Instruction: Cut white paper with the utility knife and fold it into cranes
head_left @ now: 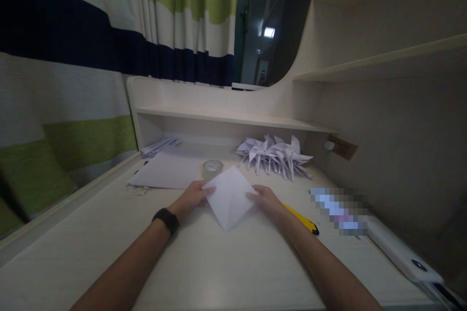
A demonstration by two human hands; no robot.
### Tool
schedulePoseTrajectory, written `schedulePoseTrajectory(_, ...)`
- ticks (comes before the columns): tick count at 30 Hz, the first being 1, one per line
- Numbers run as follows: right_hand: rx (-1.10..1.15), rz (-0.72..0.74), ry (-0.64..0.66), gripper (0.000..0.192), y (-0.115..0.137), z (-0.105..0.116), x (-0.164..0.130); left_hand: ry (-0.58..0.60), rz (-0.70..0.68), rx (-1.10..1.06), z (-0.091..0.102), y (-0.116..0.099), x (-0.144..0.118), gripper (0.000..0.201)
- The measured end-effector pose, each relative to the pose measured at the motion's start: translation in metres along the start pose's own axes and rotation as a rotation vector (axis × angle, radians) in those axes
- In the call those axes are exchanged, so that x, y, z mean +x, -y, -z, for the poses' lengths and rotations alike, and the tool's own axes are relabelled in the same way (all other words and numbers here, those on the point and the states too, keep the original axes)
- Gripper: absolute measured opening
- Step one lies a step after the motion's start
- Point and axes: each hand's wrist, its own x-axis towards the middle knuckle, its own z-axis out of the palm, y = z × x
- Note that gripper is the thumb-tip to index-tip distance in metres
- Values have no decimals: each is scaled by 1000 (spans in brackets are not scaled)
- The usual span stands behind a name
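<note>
Between my two hands is a white square sheet of paper (229, 197), turned so its corners point up, down and sideways. A faint crease runs down its middle. My left hand (195, 195) pinches the left corner, thumb on top and the other fingers partly hidden underneath. The right corner is pinched the same way by my right hand (265, 199). Just beyond the paper lies a roll of clear tape (212, 168). A yellow utility knife (301, 218) rests on the desk, partly covered by my right forearm.
Several white paper pinwheels (275, 153) are heaped at the back right. A stack of white paper (170, 167) lies at the back left, with rolled paper sticks (158, 146) behind it. A white device (401, 248) runs along the right edge, below a wall socket (341, 147).
</note>
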Motion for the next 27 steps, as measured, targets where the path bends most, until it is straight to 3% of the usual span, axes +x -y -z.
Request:
schedulePoseTrajectory(11,-18,-1,21,31,-2,6,0,-35,43,59,0,-9,-4,41)
schedulePoseTrajectory(18,-33,-15,62,32,1,6,-1,75,83,-183,0,-14,-7,39)
schedulePoseTrajectory(24,-3,3,18,32,3,7,0,138,145,62,4,-18,-11,40)
schedulePoseTrajectory(27,-21,-17,67,34,8,11,-3,136,117,156,7,-23,-13,39)
